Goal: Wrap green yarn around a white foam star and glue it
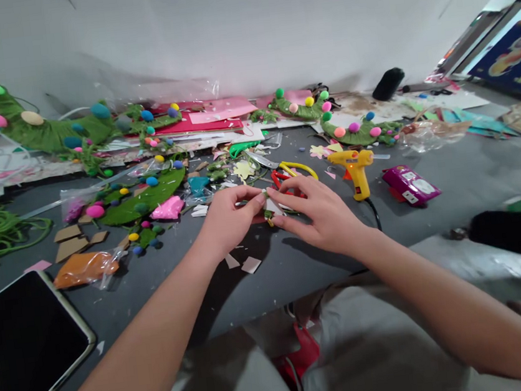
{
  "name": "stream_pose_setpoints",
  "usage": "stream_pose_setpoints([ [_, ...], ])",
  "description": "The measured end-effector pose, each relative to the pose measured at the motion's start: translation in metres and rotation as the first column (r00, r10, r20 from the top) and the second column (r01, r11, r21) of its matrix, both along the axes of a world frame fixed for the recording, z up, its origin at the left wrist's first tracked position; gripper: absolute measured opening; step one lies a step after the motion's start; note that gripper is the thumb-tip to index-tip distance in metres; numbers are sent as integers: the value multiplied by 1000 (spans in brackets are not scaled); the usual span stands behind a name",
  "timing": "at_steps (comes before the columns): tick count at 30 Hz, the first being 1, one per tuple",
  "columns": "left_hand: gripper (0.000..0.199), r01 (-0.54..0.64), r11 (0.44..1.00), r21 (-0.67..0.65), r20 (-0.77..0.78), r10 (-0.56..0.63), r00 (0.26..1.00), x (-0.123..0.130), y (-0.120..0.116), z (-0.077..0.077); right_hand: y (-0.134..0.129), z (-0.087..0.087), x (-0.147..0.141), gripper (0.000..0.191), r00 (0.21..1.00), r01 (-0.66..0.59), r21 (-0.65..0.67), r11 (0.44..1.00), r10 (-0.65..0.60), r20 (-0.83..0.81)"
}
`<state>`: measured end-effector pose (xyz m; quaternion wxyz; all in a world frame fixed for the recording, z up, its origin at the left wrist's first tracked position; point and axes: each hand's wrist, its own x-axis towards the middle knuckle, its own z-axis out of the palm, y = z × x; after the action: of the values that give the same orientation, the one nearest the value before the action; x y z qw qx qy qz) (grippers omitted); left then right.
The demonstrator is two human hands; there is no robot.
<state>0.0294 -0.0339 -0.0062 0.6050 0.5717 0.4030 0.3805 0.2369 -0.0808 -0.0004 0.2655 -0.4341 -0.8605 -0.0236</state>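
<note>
Near the front of the dark table (132, 304), two hands meet at one small green and white piece (270, 206). The left hand (237, 214) pinches it with thumb and finger. The right hand (321, 213) has its thumb and fingertips closed on it from the other side. A yellow glue gun (356, 172) and a purple packet (411, 184) lie to the right.

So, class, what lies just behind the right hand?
Beyond the right hand, a yellow handle and part of a red handle show. The hand hides some of the red one, and anything directly under the palm cannot be seen.
</note>
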Motion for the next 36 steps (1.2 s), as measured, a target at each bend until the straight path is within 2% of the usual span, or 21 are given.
stream_pose_setpoints([
  [6, 38, -13, 999, 45, -51, 15, 999, -1, 0, 1, -1, -1, -1, 47, 997, 38, 17, 999, -39, 72],
  [16, 30, -27, 998, 61, -43, 29, 999, -2, 1, -1, -7, 6, -13, 52, 977, 74, 55, 996, -83, 194],
  [19, 28, -37, 997, 68, -37, 39, 999, -2, 0, 0, -5, 2, -13, 50, 997, 43, -18, 999, -41, 72],
  [21, 27, -35, 997, 72, -38, 38, 999, -2, 0, 1, -2, 0, -11, 46, 988, -10, -136, 991, -11, -153],
  [23, 27, -19, 997, 69, -38, 22, 999, -2, -1, 2, 1, 0, -8, 41, 913, -91, -302, 949, -42, -407],
  [25, 27, 6, 998, 64, -36, -4, 999, -3, -1, 3, 4, 2, -5, 35, 818, -168, -447, 879, -129, -561],
  [29, 25, 24, 998, 60, -45, -21, 999, -3, -1, 4, 7, 6, -2, 30, 688, -276, -586, 762, -270, -674],
  [33, 25, 33, 999, 42, -30, -32, 999, -1, 0, 5, 5, 6, -2, 30, 481, -459, -669, 585, -469, -741],
  [34, 25, 37, 998, 43, -33, -36, 999, -1, 1, 5, 5, 6, -3, 30, 437, -490, -668, 560, -505, -744],
  [36, 25, 41, 998, 52, -42, -39, 998, -1, 1, 5, 5, 7, -3, 29, 398, -504, -661, 556, -530, -749],
])
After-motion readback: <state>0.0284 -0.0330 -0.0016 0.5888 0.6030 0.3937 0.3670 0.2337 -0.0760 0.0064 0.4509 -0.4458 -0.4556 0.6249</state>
